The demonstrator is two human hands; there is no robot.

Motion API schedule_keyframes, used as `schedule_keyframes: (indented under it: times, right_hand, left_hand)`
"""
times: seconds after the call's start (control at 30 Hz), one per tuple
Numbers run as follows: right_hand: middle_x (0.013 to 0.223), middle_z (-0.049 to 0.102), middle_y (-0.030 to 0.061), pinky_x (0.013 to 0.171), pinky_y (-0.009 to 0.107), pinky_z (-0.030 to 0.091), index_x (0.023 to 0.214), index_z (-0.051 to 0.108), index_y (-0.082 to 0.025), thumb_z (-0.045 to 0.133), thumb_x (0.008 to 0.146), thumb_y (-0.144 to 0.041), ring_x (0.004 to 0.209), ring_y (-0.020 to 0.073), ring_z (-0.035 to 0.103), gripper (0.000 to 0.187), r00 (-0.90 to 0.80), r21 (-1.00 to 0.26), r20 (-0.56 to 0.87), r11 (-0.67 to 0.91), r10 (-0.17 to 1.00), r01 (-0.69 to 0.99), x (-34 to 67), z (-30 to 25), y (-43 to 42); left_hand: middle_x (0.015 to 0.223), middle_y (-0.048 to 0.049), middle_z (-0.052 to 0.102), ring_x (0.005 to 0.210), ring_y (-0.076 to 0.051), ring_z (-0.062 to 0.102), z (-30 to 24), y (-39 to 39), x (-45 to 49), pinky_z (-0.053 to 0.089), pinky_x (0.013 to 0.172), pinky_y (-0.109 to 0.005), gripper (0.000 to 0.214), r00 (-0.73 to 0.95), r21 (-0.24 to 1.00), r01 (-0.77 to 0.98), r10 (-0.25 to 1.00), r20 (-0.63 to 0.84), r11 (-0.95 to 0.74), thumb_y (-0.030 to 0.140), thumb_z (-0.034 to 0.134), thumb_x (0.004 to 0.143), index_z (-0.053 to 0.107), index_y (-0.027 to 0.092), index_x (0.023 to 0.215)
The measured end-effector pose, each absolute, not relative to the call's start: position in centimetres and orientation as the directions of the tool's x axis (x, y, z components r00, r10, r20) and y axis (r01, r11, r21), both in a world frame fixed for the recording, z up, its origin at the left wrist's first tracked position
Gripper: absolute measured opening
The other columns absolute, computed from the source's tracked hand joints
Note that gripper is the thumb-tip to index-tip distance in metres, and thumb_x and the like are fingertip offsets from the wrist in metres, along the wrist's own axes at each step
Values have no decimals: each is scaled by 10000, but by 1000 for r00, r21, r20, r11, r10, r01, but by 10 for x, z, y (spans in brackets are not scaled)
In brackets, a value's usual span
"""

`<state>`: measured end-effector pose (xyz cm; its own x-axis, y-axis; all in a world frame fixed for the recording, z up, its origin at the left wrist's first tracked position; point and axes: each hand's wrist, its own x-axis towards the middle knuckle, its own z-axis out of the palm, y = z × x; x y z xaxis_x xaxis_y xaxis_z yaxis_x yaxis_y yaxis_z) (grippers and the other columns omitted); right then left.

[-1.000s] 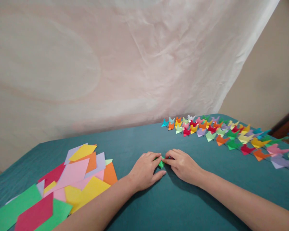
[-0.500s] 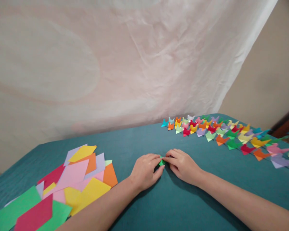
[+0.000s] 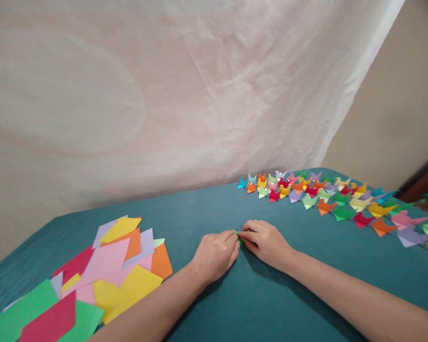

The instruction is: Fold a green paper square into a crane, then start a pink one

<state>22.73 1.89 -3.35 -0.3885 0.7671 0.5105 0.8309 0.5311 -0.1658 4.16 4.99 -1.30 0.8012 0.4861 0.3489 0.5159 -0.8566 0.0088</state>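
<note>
A small piece of folded green paper (image 3: 239,241) sits between my two hands near the middle of the table, mostly hidden by fingers. My left hand (image 3: 217,254) is closed on its left side, thumb and fingers pressed together. From the right, my right hand (image 3: 266,241) pinches the same paper with its fingertips, the other fingers curled beneath. The paper's exact folded shape is too covered to make out.
Loose coloured paper sheets (image 3: 109,261) lie overlapping at the left, beside my left forearm. Rows of small folded paper birds (image 3: 325,207) stand along the right side of the blue-green tabletop (image 3: 199,204). A pale cloth (image 3: 164,95) hangs behind the table.
My left fingers and thumb have closed together over the green paper, so less of it shows. The right hand has moved slightly left. The whole view has shifted a little.
</note>
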Motion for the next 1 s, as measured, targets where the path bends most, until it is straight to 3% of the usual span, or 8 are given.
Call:
schedule_keyframes:
  times: [0.43, 1.0]
  right_hand:
    - [785, 602, 24, 640, 279, 309, 863, 670, -200, 518, 876, -190, 698, 132, 503, 152, -457, 14, 534, 533, 711, 846, 224, -27, 20]
    - [743, 589, 21, 648, 309, 285, 758, 634, -188, 551, 837, -164, 701, 153, 452, 118, -510, 103, 521, 543, 684, 833, 224, -25, 22]
  left_hand:
    - [929, -71, 678, 794, -181, 657, -15, 52, 43, 534, 731, -299, 236, 766, 58, 553, 534, 358, -831, 231, 411, 886, 625, 165, 962]
    - [938, -40, 692, 797, -163, 659, -18, 55, 45, 515, 724, -266, 213, 733, 113, 571, 567, 375, -813, 228, 442, 873, 641, 191, 940]
